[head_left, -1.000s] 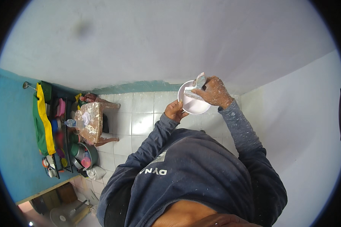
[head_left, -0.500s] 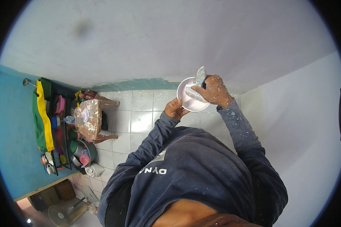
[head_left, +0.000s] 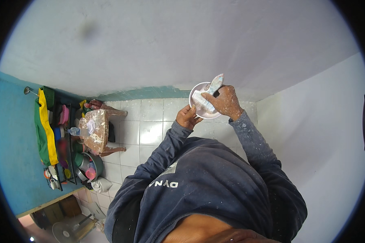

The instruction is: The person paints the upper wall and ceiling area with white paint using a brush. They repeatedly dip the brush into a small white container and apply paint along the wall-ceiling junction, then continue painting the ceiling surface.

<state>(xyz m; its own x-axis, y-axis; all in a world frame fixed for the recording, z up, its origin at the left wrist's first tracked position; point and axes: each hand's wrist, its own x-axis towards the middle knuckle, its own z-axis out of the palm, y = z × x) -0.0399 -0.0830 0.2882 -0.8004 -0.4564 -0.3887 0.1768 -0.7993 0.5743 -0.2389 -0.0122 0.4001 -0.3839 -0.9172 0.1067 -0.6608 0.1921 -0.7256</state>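
Observation:
My left hand grips the near-left rim of a white bowl, thumb on the edge and fingers under it. Pale pinkish paint coats the bowl's inside. In my right hand is a wide paintbrush, its handle crusted with dried paint and pointing up and to the right. The brush's pale head lies inside the bowl, and my right thumb presses along it. White specks cover my right hand and sleeve.
Ahead stands a pale wall with a teal strip at its base. A paint-splattered stool bears a plastic bottle and cloth. Beside it are a cluttered rack, a tub of containers and a white sack. A fan sits lower left.
The brush has tilted further right and its head has shifted left across the bowl. My right hand has moved slightly left and downward. My left hand keeps its grip.

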